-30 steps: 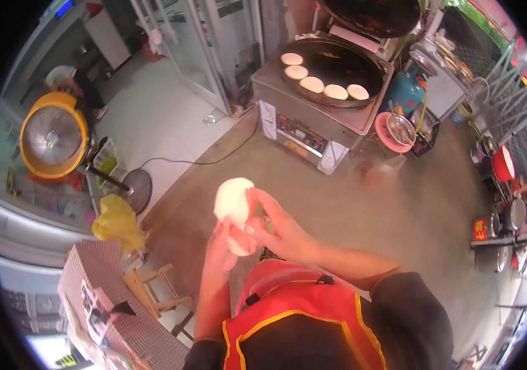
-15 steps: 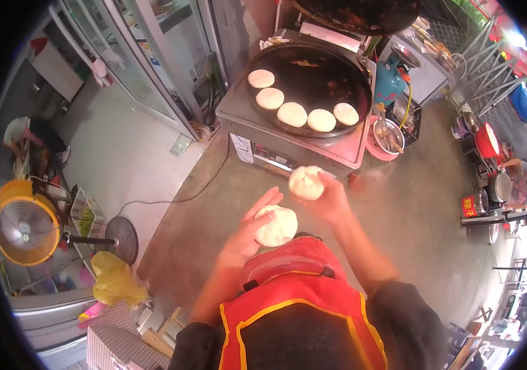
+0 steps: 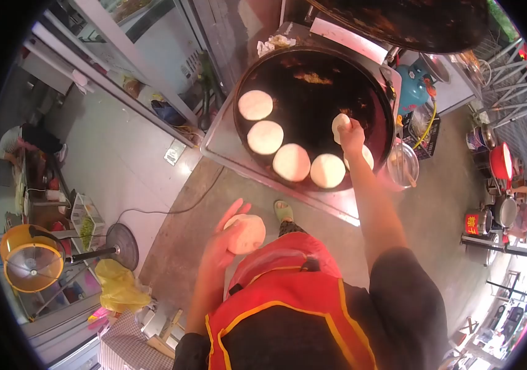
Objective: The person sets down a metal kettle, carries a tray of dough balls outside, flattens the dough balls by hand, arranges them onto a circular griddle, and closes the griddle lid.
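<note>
My right hand [image 3: 353, 137] reaches over the round black griddle [image 3: 313, 92], its fingers closed on a pale dough round [image 3: 339, 127] that is tilted on edge. Beneath my right wrist, another dough round [image 3: 362, 160] lies partly hidden on the griddle's right side. Several more flat rounds, among them one near the front [image 3: 291, 162], form an arc along the left and front rim. Close to my body, my left hand [image 3: 221, 239] grips one more dough round [image 3: 246, 234], the thumb lying over it and the fingers behind.
A raised griddle lid [image 3: 411, 21] stands at the back. To the right are a blue gas cylinder [image 3: 413, 92] and a bowl with a utensil [image 3: 403, 165]. A yellow fan [image 3: 33, 267] stands left; a bent-over person [image 3: 26, 142] is farther back.
My right hand has moved forward with its dough round, from in front of my body to above the griddle. My left hand keeps its round. The griddle now appears closer.
</note>
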`<state>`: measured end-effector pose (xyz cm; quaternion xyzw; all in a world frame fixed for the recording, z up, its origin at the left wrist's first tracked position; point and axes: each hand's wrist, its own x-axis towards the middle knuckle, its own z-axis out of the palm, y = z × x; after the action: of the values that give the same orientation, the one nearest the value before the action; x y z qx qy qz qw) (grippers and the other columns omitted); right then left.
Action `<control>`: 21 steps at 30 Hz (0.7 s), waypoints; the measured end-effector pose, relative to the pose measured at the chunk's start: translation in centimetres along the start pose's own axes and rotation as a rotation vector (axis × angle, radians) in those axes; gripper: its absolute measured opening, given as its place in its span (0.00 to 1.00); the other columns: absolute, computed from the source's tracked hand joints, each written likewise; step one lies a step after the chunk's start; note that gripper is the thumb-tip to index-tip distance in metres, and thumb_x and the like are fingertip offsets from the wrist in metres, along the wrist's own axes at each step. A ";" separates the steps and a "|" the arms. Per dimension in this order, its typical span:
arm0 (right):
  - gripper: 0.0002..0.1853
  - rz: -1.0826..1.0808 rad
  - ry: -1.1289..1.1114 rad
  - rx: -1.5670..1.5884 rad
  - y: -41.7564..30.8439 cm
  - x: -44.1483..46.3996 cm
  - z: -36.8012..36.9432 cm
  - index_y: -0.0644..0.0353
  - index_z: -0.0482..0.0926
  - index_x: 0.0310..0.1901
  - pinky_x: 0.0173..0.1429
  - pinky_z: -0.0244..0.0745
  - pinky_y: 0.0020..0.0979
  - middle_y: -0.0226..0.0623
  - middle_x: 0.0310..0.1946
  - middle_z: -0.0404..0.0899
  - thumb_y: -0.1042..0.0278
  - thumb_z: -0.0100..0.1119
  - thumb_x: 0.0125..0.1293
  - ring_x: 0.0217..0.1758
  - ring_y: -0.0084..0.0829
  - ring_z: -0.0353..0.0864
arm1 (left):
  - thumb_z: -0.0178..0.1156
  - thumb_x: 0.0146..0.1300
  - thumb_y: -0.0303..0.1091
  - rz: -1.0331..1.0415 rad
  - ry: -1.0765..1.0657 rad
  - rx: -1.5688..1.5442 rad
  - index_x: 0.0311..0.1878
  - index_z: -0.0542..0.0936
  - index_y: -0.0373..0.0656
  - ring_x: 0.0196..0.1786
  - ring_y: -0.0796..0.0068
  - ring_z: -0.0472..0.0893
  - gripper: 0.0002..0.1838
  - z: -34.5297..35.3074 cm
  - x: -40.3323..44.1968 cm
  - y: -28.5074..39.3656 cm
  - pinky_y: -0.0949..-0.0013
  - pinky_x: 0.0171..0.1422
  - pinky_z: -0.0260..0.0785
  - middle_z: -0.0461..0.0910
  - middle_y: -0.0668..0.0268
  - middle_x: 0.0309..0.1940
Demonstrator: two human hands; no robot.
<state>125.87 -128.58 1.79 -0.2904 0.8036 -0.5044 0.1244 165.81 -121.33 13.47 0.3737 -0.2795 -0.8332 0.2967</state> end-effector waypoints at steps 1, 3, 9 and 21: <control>0.21 -0.053 0.027 -0.165 0.5 0.9 0.8 0.63 0.73 0.51 0.51 0.73 0.36 0.49 0.42 0.80 0.68 0.60 0.54 0.45 0.45 0.80 | 0.52 0.64 0.26 -0.004 0.025 0.000 0.68 0.59 0.42 0.62 0.65 0.69 0.29 0.4 0.6 0.4 0.63 0.63 0.66 0.61 0.57 0.66; 0.20 -0.111 0.038 -0.195 0.9 1.5 2.5 0.60 0.74 0.50 0.53 0.71 0.40 0.51 0.42 0.79 0.69 0.57 0.54 0.48 0.50 0.78 | 0.52 0.64 0.27 -0.002 0.050 -0.013 0.68 0.60 0.42 0.61 0.64 0.69 0.29 1.3 1.8 1.3 0.62 0.62 0.67 0.61 0.57 0.66; 0.17 -0.284 -0.057 -0.267 -0.4 -2.0 4.6 0.63 0.74 0.47 0.56 0.70 0.41 0.49 0.43 0.78 0.76 0.57 0.52 0.49 0.50 0.75 | 0.52 0.64 0.26 -0.011 0.107 -0.067 0.67 0.60 0.42 0.61 0.63 0.70 0.28 2.3 2.9 2.0 0.59 0.60 0.69 0.60 0.58 0.66; 0.25 -0.638 -0.243 -0.333 -1.7 -1.2 8.8 0.66 0.64 0.60 0.70 0.52 0.45 0.53 0.61 0.63 0.75 0.53 0.59 0.67 0.51 0.58 | 0.52 0.64 0.25 -0.118 0.095 -0.088 0.67 0.60 0.39 0.61 0.66 0.69 0.28 1.1 5.3 3.9 0.61 0.61 0.68 0.62 0.59 0.65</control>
<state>131.75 -134.90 -0.85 -0.5999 0.7232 -0.3421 0.0065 163.16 -127.42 14.29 0.4150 -0.2058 -0.8421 0.2763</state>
